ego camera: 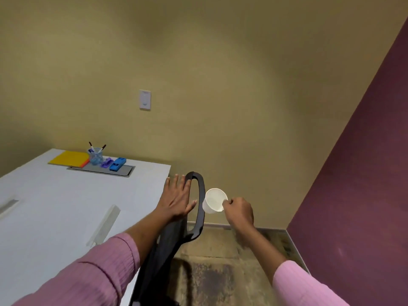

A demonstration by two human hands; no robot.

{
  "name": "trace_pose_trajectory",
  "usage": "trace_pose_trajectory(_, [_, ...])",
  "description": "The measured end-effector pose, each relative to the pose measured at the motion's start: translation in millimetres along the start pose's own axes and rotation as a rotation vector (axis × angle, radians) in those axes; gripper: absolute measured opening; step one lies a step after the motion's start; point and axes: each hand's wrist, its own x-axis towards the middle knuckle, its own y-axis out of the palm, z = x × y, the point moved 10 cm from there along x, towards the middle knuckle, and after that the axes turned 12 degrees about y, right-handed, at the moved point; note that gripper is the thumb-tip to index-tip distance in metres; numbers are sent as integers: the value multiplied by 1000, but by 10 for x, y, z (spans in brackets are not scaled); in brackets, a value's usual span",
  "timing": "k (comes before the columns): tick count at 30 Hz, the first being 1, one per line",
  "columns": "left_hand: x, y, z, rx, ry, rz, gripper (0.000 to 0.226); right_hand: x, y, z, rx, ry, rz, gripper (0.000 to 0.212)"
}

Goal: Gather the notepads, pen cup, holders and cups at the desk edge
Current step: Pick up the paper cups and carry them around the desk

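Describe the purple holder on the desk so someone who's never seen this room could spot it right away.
Look to the far edge of the white desk, by the tan wall, where items line up on a grey mat. The purple holder sits between the clear pen cup and the larger blue holder.

— Where did the things sit on the desk [66, 206]?
— Along its far edge, by the wall: the notepads [69, 159] leftmost, the pen cup [95, 156] just right of them, then two holders [113, 163] side by side on a tray [123, 170].
— And the chair [174, 235]?
— At the desk's right edge. The left hand [177, 197] lay on its backrest; right of the backrest, the right hand [239, 210] held a paper cup [215, 200] over the floor.
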Motion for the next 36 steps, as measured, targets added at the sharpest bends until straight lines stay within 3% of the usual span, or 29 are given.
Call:
trace_pose_trajectory(13, [608, 424, 1125, 108, -386, 102, 87, 1369, 1111, 1405, 16, -313, 287, 35])
trace_pose_trajectory(24, [442, 757, 1386, 146, -877, 185, 89, 1979, 1947, 2313, -50, -782, 553, 39])
trace_pose_trajectory(36, [115, 820, 1575, 236, -1132, 277, 86, 2062, 2644, 2756, -68, -814, 798, 27])
